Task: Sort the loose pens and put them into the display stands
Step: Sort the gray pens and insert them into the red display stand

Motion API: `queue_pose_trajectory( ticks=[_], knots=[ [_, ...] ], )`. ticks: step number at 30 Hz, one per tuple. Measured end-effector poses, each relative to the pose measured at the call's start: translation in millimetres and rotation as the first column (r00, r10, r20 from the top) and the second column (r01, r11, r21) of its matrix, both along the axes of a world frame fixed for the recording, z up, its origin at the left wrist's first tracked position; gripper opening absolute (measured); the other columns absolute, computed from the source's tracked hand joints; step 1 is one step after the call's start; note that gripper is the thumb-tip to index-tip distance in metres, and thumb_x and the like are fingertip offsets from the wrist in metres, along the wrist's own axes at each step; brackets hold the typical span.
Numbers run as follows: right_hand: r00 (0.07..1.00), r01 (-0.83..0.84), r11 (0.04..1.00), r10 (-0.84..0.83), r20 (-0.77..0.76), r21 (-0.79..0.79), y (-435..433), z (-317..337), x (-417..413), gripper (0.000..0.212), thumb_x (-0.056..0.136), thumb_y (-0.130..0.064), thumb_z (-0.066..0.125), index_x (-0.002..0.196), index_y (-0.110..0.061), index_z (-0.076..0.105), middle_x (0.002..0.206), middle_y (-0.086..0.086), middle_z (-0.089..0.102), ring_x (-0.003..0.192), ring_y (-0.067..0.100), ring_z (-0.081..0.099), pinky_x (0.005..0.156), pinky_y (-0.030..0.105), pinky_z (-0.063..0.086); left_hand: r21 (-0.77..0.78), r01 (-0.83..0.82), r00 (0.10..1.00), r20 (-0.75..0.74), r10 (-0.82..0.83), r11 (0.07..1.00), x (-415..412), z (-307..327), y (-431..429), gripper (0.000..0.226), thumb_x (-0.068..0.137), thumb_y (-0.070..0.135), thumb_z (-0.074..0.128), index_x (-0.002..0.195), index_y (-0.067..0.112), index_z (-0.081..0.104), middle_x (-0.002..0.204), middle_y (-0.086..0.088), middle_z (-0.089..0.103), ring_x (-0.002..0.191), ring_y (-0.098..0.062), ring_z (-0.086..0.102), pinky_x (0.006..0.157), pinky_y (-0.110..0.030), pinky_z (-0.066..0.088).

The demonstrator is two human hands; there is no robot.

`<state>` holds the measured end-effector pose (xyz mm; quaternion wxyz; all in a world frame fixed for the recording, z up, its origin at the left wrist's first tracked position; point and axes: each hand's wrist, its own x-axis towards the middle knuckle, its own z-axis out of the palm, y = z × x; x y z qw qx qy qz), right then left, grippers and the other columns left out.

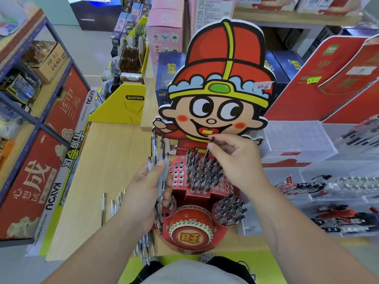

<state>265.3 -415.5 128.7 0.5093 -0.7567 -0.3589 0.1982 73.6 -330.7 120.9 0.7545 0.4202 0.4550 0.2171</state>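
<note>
Right hand [233,158] pinches pen [207,154], left hand [141,193] pens [158,148]; drum [191,228] maybe 旺.

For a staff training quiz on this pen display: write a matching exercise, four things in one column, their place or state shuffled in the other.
1. left hand
2. right hand
3. loose pens
4. drum

A. pinches one pen above the holes of the red stand
B. lie flat on the wooden table
C. sits low at the stand's front
D. grips a bundle of pens

Pairs: 1-D, 2-A, 3-B, 4-C
</note>
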Motion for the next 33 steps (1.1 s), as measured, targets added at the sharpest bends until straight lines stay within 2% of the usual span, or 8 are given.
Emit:
queue_pose_trajectory(
  ticks=[6,10,20,28,33],
  knots=[
    [0.998,-0.026,0.997,0.021,0.067,0.071,-3,2,0,0.022,0.091,-0.014,0.072,0.112,-0.019,0.075,0.097,-0.011,0.074,0.091,0.004,0.07,0.083,0.018,0.056,-0.005,0.0,1.0,0.008,0.0,1.0,1,2,0,0.022,0.103,0.036,0.052,0.098,0.016,0.061,0.071,-0.006,0.055,0.049,-0.018,0.04,0.043,-0.028,0.033],
    [0.997,-0.066,0.997,0.064,0.052,0.036,0,2,1,0.022,0.09,-0.013,0.073,0.111,-0.021,0.075,0.098,-0.013,0.074,0.091,0.001,0.069,0.081,0.014,0.053,-0.005,0.004,1.0,0.0,-0.004,1.0,2,2,0,0.022,0.102,0.037,0.054,0.095,0.017,0.062,0.071,-0.007,0.054,0.049,-0.018,0.04,0.045,-0.029,0.033],
    [0.994,-0.09,0.996,0.09,0.055,-0.012,3,1,3,0.02,0.09,-0.015,0.073,0.109,-0.019,0.077,0.094,-0.01,0.075,0.089,0.004,0.07,0.082,0.021,0.057,-0.005,0.012,1.0,-0.008,-0.012,1.0,5,0,4,0.023,0.102,0.037,0.053,0.098,0.015,0.059,0.07,-0.006,0.055,0.049,-0.018,0.041,0.047,-0.029,0.033],
    [0.993,-0.056,0.998,0.053,0.107,0.033,-3,-3,4,0.022,0.091,-0.013,0.071,0.112,-0.019,0.076,0.096,-0.01,0.074,0.09,0.008,0.071,0.084,0.033,0.06,0.003,0.021,1.0,-0.001,-0.021,1.0,4,1,4,0.024,0.102,0.036,0.051,0.102,0.014,0.063,0.071,-0.006,0.054,0.05,-0.018,0.04,0.047,-0.03,0.033],
    [0.997,-0.029,0.998,0.025,0.067,0.059,-8,-8,6,0.022,0.092,-0.013,0.071,0.111,-0.021,0.075,0.099,-0.012,0.074,0.092,0.009,0.07,0.086,0.032,0.059,-0.003,-0.019,1.0,-0.015,0.019,1.0,5,-1,4,0.025,0.102,0.035,0.052,0.104,0.013,0.062,0.07,-0.006,0.055,0.05,-0.019,0.04,0.047,-0.03,0.033]
  ],
)
